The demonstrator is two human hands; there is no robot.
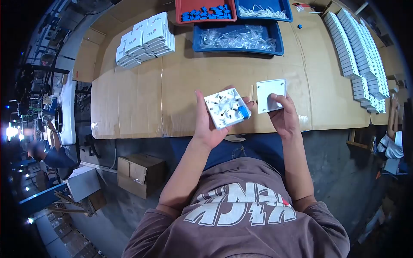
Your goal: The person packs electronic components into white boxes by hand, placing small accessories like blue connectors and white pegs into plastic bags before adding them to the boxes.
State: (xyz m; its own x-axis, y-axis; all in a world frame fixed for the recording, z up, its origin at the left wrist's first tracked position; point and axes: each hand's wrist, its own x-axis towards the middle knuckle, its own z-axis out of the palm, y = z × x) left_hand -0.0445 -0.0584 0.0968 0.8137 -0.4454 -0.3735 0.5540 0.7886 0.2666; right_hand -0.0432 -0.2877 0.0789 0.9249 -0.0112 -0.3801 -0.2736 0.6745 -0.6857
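My left hand [209, 127] holds a square white plastic box base [221, 105] with its open side up. Inside it are small white fittings, a clear plastic bag and a blue piece [244, 112] at the right corner. In my right hand [285, 116] is a flat white square cover [266, 91], the thumb lying across its face and the fingers underneath. The cover and the base are apart, side by side above the front part of the cardboard-covered table [185, 99].
At the back stand a red tray [178, 19] of blue pieces, a blue tray [289, 19] of white sticks and a blue tray [195, 46] of clear bags. White boxes [148, 41] are stacked left, more white boxes [359, 56] right. Other people [56, 150] are beyond the table.
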